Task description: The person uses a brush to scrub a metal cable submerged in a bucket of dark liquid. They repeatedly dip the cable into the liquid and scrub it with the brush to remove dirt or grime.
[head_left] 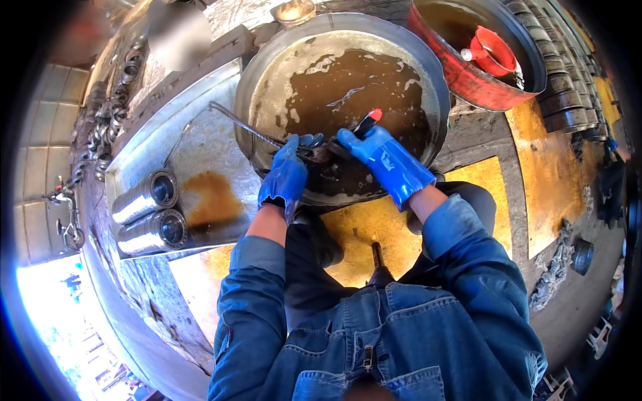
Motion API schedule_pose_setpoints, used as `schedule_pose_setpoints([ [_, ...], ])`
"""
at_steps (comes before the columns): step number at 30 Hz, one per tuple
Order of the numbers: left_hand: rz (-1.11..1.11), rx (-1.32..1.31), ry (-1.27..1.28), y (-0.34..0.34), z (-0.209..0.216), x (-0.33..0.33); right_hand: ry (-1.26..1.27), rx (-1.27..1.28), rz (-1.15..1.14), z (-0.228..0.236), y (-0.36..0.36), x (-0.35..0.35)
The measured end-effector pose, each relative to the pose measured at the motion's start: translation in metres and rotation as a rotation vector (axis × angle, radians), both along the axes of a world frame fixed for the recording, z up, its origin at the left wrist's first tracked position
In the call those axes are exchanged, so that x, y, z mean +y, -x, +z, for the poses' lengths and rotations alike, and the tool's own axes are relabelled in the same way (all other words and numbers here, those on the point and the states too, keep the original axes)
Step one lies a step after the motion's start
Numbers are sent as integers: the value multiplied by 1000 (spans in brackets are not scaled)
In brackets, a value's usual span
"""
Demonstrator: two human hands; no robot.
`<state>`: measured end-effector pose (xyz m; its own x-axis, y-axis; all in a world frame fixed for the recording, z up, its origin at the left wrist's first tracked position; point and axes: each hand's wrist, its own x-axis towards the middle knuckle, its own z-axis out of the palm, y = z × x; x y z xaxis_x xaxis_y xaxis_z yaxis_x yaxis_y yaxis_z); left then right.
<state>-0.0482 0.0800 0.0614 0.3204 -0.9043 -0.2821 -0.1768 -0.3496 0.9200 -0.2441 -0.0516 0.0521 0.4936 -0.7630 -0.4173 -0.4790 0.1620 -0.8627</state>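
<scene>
Blue gloves worn. Dark part [318,156] held over basin [253,100], gripped by left hand [284,175]; its exact shape can't be told. Red-tipped tool [368,122] gripped by right hand [383,157], just beside the part. Twisted rod [241,122] seen running from left hand over the basin rim; whether it is gripped can't be told. Brown liquid [348,77] held in basin. Two ring stacks [148,215] laid on tray [137,164], left. Red scoop [496,53] placed in red tub [461,85], upper right.
</scene>
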Motion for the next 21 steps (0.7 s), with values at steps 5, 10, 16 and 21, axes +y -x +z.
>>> schedule_pose_setpoints([
  [5,305,844,26,12,5,-22,124,-6,-197,2,15,-40],
  [10,144,345,-39,8,19,-15,-90,-20,-59,73,-14,9],
  [16,189,332,59,-4,-18,-5,47,3,-81,-1,-16,-9],
  [21,265,716,95,11,-12,-25,175,106,-239,-10,9,-50],
])
